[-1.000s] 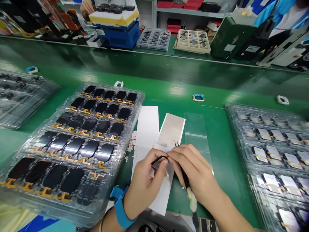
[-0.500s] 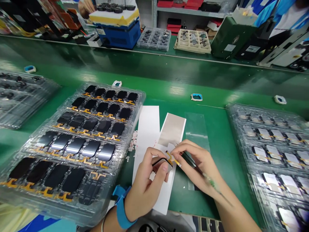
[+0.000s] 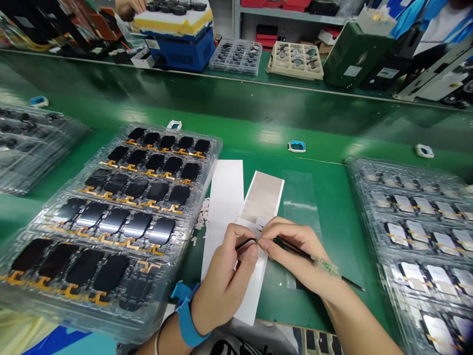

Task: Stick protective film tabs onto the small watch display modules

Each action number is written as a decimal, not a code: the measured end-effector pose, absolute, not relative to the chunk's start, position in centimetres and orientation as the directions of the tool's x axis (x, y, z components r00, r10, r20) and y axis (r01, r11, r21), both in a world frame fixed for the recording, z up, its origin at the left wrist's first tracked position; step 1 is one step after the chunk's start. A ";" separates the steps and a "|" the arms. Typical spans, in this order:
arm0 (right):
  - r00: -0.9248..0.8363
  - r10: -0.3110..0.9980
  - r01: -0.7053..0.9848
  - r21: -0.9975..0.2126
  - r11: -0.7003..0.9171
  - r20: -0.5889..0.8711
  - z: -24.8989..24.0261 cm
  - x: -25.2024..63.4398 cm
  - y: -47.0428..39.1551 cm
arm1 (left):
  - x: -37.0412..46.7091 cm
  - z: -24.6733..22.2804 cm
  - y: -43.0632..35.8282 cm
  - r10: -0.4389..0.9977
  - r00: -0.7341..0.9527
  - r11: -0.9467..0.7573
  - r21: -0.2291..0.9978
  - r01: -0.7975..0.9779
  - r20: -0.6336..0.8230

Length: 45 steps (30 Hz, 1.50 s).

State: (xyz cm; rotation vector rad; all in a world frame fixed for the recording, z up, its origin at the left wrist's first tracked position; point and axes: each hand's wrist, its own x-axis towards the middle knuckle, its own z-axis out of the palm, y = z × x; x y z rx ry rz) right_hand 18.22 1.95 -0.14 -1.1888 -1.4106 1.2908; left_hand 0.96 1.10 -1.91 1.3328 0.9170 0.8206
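My left hand (image 3: 223, 278), with a blue strap (image 3: 186, 320) round its wrist, is closed on a small display screen (image 3: 245, 242). Only the screen's dark edge shows between finger and thumb. My right hand (image 3: 297, 244) meets it, thumb and forefinger pinched at the screen's edge, hiding the orange flex cable there. A pair of slim black tweezers (image 3: 353, 283) lies through the right hand, its rear end sticking out past the wrist. Below both hands are a white paper strip (image 3: 226, 192) and a beige-grey sheet with white edges (image 3: 264, 195).
At left stands a clear tray (image 3: 137, 288) with rows of black screens. Another clear tray (image 3: 388, 276) at right holds silver-backed screens. Clear film (image 3: 301, 197) lies beside the sheet. Small watch-shaped frames (image 3: 296, 146) sit along the back ledge. Pinkish scraps (image 3: 202, 217) are scattered near the strip.
My right fingertips have moved left onto the screen's edge, covering the flex cable that showed before. The screen has turned more edge-on. The tweezers' rear end has swung up and shows more.
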 end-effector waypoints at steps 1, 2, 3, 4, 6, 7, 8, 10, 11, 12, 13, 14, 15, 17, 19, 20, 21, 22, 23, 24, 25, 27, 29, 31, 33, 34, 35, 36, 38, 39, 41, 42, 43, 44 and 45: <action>-0.161 0.987 0.112 -0.993 0.027 0.009 -0.2 18.2 1.9 | 0.9 -1.9 1.1 0.896 0.433 0.098 0.995 0.019 -0.097; -0.152 0.988 0.126 -0.991 0.042 0.023 -0.2 18.1 1.9 | 0.9 -1.9 1.0 0.893 0.437 0.119 0.993 0.015 -0.114; -0.145 0.989 0.136 -0.989 0.053 0.033 -0.2 18.1 1.9 | 0.9 -1.9 1.0 0.889 0.440 0.138 0.990 0.008 -0.127; -0.141 0.989 0.144 -0.988 0.060 0.039 -0.2 18.0 1.8 | 0.9 -1.9 1.0 0.886 0.442 0.151 0.989 0.002 -0.137; -0.139 0.990 0.157 -0.986 0.061 0.039 -0.3 18.0 1.7 | 0.8 -2.0 0.9 0.883 0.442 0.173 0.985 0.000 -0.155; -0.137 0.990 0.164 -0.985 0.061 0.038 -0.3 18.0 1.7 | 0.8 -2.1 0.9 0.882 0.442 0.182 0.983 0.001 -0.164; -0.133 0.990 0.172 -0.983 0.060 0.037 -0.3 17.9 1.7 | 0.8 -2.1 0.9 0.880 0.442 0.190 0.982 0.002 -0.171; -0.124 0.991 0.187 -0.980 0.066 0.043 -0.4 17.9 1.6 | 0.8 -2.2 0.8 0.879 0.441 0.202 0.979 0.001 -0.182; -0.119 0.992 0.195 -0.978 0.073 0.050 -0.4 17.9 1.6 | 0.7 -2.3 0.7 0.878 0.441 0.207 0.978 0.000 -0.186; -0.113 0.992 0.202 -0.976 0.078 0.056 -0.5 17.8 1.6 | 0.8 -2.3 0.7 0.877 0.442 0.210 0.978 -0.003 -0.187; -0.109 0.992 0.207 -0.975 0.082 0.061 -0.5 17.8 1.6 | 0.8 -2.4 0.7 0.877 0.443 0.213 0.977 -0.006 -0.188; -0.107 0.992 0.209 -0.974 0.085 0.064 -0.5 17.8 1.5 | 0.8 -2.4 0.7 0.876 0.444 0.215 0.976 -0.010 -0.189; -0.107 0.992 0.209 -0.974 0.085 0.064 -0.4 17.8 1.5 | 0.9 -2.4 0.7 0.875 0.444 0.219 0.976 -0.014 -0.190; -0.107 0.992 0.208 -0.975 0.082 0.060 -0.4 17.8 1.5 | 1.0 -2.3 0.8 0.876 0.441 0.226 0.974 -0.019 -0.195; -0.101 0.993 0.215 -0.973 0.081 0.060 -0.3 17.8 1.5 | 1.1 -2.3 0.9 0.877 0.436 0.234 0.972 -0.021 -0.201; -0.098 0.993 0.220 -0.972 0.081 0.060 -0.3 17.8 1.5 | 1.1 -2.2 0.9 0.877 0.435 0.239 0.971 -0.024 -0.205; -0.095 0.994 0.225 -0.971 0.081 0.061 -0.3 17.8 1.5 | 1.1 -2.2 1.0 0.876 0.435 0.246 0.969 -0.029 -0.209; -0.093 0.994 0.231 -0.970 0.081 0.061 -0.3 17.8 1.5 | 1.0 -2.2 1.0 0.873 0.438 0.257 0.966 -0.037 -0.216; -0.090 0.994 0.236 -0.968 0.082 0.062 -0.3 17.8 1.5 | 1.0 -2.1 1.0 0.868 0.445 0.270 0.962 -0.050 -0.220; -0.086 0.994 0.240 -0.967 0.083 0.064 -0.3 17.8 1.5 | 1.0 -2.1 1.1 0.861 0.456 0.286 0.956 -0.066 -0.226; -0.082 0.994 0.245 -0.966 0.088 0.069 -0.4 17.7 1.5 | 1.0 -2.1 1.1 0.853 0.470 0.300 0.950 -0.084 -0.228; -0.076 0.994 0.259 -0.961 0.096 0.079 -0.5 17.6 1.5 | 1.0 -2.3 1.2 0.841 0.490 0.321 0.940 -0.113 -0.228; -0.074 0.993 0.276 -0.955 0.107 0.090 -0.6 17.5 1.5 | 1.1 -2.4 1.2 0.839 0.493 0.327 0.938 -0.117 -0.231; -0.072 0.993 0.286 -0.952 0.107 0.090 -0.6 17.5 1.5 | 1.1 -2.6 1.2 0.841 0.489 0.320 0.942 -0.103 -0.232; -0.075 0.995 0.268 -0.960 0.083 0.065 -0.5 17.8 1.6 | 1.1 -2.5 1.3 0.851 0.476 0.285 0.956 -0.068 -0.220; -0.070 0.997 0.244 -0.968 0.058 0.041 -0.4 18.1 1.7 | 1.1 -2.4 1.3 0.862 0.464 0.247 0.969 -0.032 -0.204; -0.061 0.998 0.209 -0.978 0.027 0.015 -0.3 18.4 1.7 | 1.1 -2.2 1.4 0.872 0.454 0.192 0.981 0.022 -0.180; -0.049 0.999 0.162 -0.987 0.000 -0.008 -0.2 18.7 1.8 | 1.0 -2.0 1.4 0.879 0.452 0.121 0.988 0.095 -0.151; -0.014 0.999 0.066 -0.997 -0.050 -0.051 -0.2 19.4 2.1 | 0.8 -1.4 1.4 0.865 0.494 -0.055 0.963 0.266 -0.087; 0.009 0.997 0.029 -0.997 -0.072 -0.071 -0.3 19.6 2.2 | 0.7 -1.2 1.4 0.843 0.535 -0.148 0.930 0.337 -0.060; 0.074 0.993 -0.016 -0.996 -0.088 -0.088 -0.8 19.7 2.5 | 0.8 -1.0 1.2 0.783 0.622 -0.304 0.851 0.427 -0.032; 0.112 0.991 -0.029 -0.997 -0.075 -0.078 -1.2 19.6 2.7 | 0.9 -1.0 1.1 0.756 0.655 -0.360 0.817 0.450 -0.027; 0.151 0.987 -0.039 -0.998 -0.051 -0.056 -1.6 19.4 2.9 | 1.1 -1.1 1.0 0.738 0.675 -0.402 0.790 0.463 -0.020; 0.184 0.983 -0.049 -0.999 -0.018 -0.027 -2.1 19.1 3.1 | 1.4 -1.4 0.9 0.729 0.685 -0.433 0.767 0.473 -0.010; 0.211 0.978 -0.057 -0.998 0.008 -0.004 -2.6 18.8 3.3 | 1.7 -1.7 0.7 0.727 0.687 -0.458 0.747 0.481 0.003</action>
